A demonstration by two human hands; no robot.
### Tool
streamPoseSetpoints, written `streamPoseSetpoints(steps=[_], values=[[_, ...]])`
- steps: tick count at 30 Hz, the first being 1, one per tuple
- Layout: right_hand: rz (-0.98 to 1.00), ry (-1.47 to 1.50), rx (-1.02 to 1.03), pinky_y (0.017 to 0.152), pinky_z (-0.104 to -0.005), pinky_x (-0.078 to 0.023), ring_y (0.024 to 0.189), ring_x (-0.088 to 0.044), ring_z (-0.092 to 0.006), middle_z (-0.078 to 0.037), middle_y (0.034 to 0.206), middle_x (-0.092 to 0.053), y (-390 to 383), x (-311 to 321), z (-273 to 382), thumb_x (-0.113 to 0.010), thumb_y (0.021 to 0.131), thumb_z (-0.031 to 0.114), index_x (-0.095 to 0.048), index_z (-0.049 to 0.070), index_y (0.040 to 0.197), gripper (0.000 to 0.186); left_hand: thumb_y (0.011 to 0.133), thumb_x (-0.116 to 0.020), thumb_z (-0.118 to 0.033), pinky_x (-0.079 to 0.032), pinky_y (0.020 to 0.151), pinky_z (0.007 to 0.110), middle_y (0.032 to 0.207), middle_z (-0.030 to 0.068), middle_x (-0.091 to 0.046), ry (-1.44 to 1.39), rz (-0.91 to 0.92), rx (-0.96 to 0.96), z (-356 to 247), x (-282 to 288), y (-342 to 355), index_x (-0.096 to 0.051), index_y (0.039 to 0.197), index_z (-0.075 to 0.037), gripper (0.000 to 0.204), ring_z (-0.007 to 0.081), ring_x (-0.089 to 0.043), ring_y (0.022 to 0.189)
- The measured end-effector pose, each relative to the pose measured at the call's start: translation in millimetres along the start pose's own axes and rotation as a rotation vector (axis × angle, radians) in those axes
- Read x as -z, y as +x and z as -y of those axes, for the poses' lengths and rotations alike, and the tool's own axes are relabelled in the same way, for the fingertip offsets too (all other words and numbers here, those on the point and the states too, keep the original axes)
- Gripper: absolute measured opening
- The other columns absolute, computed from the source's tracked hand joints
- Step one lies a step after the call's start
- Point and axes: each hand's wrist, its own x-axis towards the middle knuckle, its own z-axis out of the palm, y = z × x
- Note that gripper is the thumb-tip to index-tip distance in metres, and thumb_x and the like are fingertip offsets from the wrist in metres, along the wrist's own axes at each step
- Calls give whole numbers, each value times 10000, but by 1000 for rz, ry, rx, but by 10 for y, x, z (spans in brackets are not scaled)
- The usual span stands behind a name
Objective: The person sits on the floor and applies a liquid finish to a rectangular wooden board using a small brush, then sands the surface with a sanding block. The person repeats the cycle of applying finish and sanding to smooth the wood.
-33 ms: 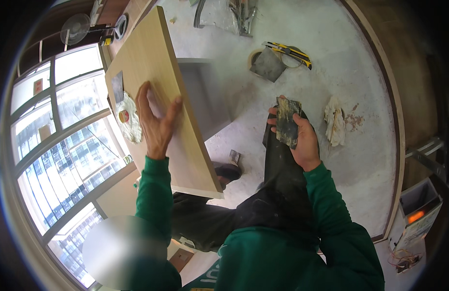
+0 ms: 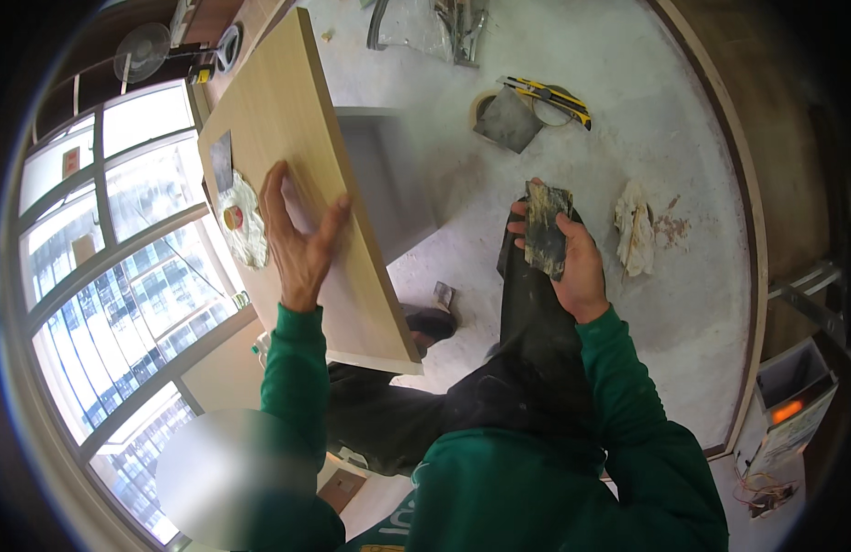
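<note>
My left hand [image 2: 301, 248] lies on the broad face of a pale wooden board [image 2: 269, 101]. Its fingers are spread, and the thumb reaches toward the board's right edge. To the right, over my dark trouser leg, my right hand [image 2: 583, 271] is closed around a worn, dark piece of sandpaper [image 2: 547, 230] streaked with pale dust. Left of my left hand, a dark grey sheet [image 2: 222, 162] and a crumpled whitish cloth [image 2: 246, 235] with a small round tin [image 2: 233, 218] sit by the board's left side.
On the dusty floor ahead are a roll of tape [image 2: 482, 109], a grey square sheet [image 2: 508, 121] and a yellow-black utility knife [image 2: 559, 97]. A crumpled rag [image 2: 635, 230] lies right of my right hand. An open box [image 2: 793, 405] stands far right; windows [image 2: 122, 304] fill the left.
My left hand has shifted very slightly down the board, toward me. The right hand and its sandpaper look unmoved.
</note>
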Motion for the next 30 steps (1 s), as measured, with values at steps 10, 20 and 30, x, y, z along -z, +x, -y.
streamPoseSetpoints(steps=[10, 20, 30], values=[[-18, -241, 50, 1080, -353, -425, 1288, -580, -250, -136, 1404, -594, -53, -118, -65, -378, 1047, 242, -357, 19, 1578, 576, 603, -939, -398, -332, 1184, 525, 1570, 260, -344, 9, 209, -102, -317, 293, -1084, -344, 1542, -30, 1171, 456, -350, 1457], [126, -363, -26, 969, -351, -499, 1079, -679, -234, -135, 1240, -691, -267, -454, 16, -567, 989, 123, -553, -21, 1396, 432, 623, -955, -464, -356, 1151, 553, 1558, 256, -348, 36, 65, -144, -61, 108, -680, -356, 1531, -55, 1163, 468, -378, 1417], [276, -558, -145, 620, -282, -560, 685, -676, -141, -80, 949, -734, -289, -1113, -179, -724, 940, 125, -705, -44, 1082, 221, 882, -783, -373, -334, 1174, 505, 1506, 242, -470, 1, -67, -147, 584, 326, -897, -450, 1480, -19, 771, 417, -430, 1405]])
